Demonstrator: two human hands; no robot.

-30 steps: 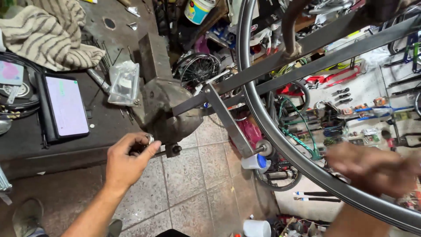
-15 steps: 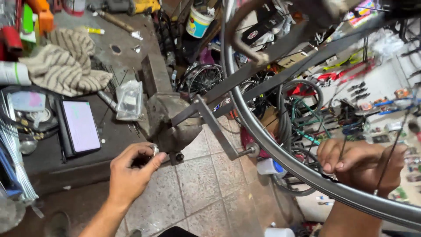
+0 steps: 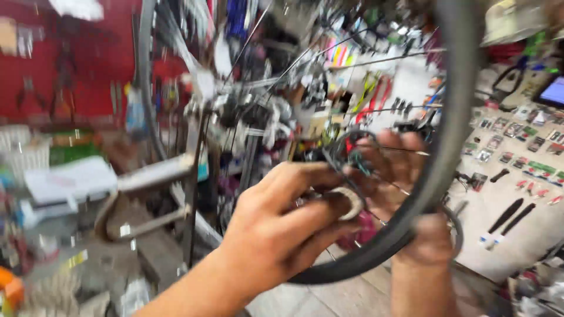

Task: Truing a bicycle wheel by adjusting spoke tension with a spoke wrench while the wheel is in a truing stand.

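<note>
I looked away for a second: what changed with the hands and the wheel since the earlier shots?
The left hand left the knob low on the stand and rose to the wheel, now pinching a small ring. The camera swung up from the bench, so the picture is blurred. The right hand stays at the rim behind the spokes.

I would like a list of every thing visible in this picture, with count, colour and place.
Bicycle wheel rim: one, dark grey, arcs from the top right down to the bottom centre.
Spokes: several, thin, silver, inside the rim.
Metal stand arm: one, grey, left of centre, blurred.
Red wall: one, upper left.
Small tools and parts: many, mixed colours, on a white surface at right.
Left hand: one, centre, thumb and fingers closed near the rim.
Right hand: one, behind the rim, fingers on it.
</note>
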